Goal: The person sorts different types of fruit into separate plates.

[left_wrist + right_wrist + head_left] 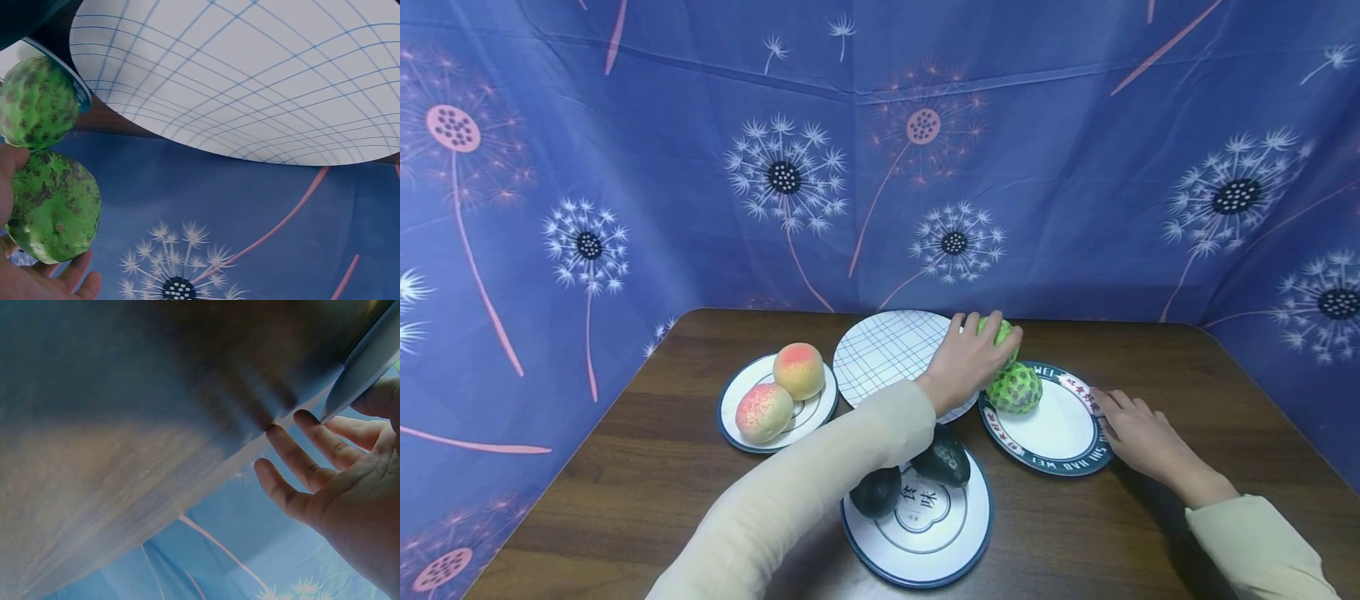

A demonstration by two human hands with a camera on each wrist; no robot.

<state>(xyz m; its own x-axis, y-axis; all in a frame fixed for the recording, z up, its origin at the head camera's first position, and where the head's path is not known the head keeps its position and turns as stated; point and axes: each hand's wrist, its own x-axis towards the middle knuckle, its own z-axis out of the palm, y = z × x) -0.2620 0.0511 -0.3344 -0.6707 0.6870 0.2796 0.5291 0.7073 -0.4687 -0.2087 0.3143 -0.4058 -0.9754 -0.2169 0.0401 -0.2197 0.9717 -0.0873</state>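
Observation:
My left hand (pixel 964 358) grips a green custard apple (pixel 55 206) with the thumb on one side and the fingers on the other. It holds the fruit above the far left rim of a green-rimmed plate (pixel 1063 462). A second custard apple (pixel 1015 388) rests inside that plate on its left side. At the plate's right edge, my right hand (pixel 1150 442) touches the rim with thumb and index finger. In the right wrist view its other fingers (pixel 294 453) extend loosely beside the plate edge (pixel 362 375).
A white plate with a blue grid (pixel 887 354) lies at the back, partly under my left arm. Two peaches (pixel 799 371) sit on a blue-rimmed plate (pixel 726 408) at left. In front, two avocados (pixel 946 460) lie on another plate (pixel 925 567). A blue patterned cloth (pixel 1037 167) hangs behind the table.

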